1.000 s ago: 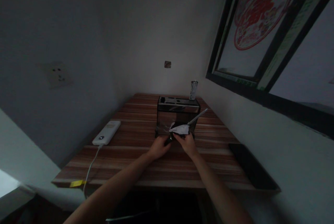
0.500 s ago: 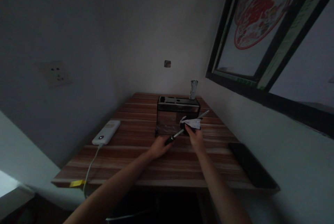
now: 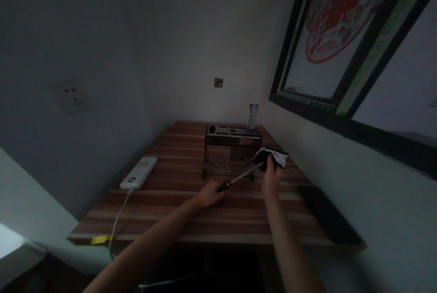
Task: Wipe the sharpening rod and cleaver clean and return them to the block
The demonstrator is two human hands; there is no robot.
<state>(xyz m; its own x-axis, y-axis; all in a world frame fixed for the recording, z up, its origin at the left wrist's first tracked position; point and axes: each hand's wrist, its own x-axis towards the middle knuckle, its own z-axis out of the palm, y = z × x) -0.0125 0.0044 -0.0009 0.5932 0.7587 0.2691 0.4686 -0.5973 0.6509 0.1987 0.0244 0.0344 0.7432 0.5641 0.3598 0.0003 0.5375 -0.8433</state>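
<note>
Cloth in right grip, lettering illegible

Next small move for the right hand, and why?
I'd probably slide the right hand and its black-and-white cloth back along the metal shaft toward the dark handle: the cloth appears to sit at the shaft's far end, no metal shows beyond it, the stretch behind is bare, and the left hand grips the handle.

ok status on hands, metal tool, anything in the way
Left hand gripping long black-handled metal tool. Right hand holding black-and-white cloth at its far end. Dark boxy rack beyond, seemingly not blocking.
</note>
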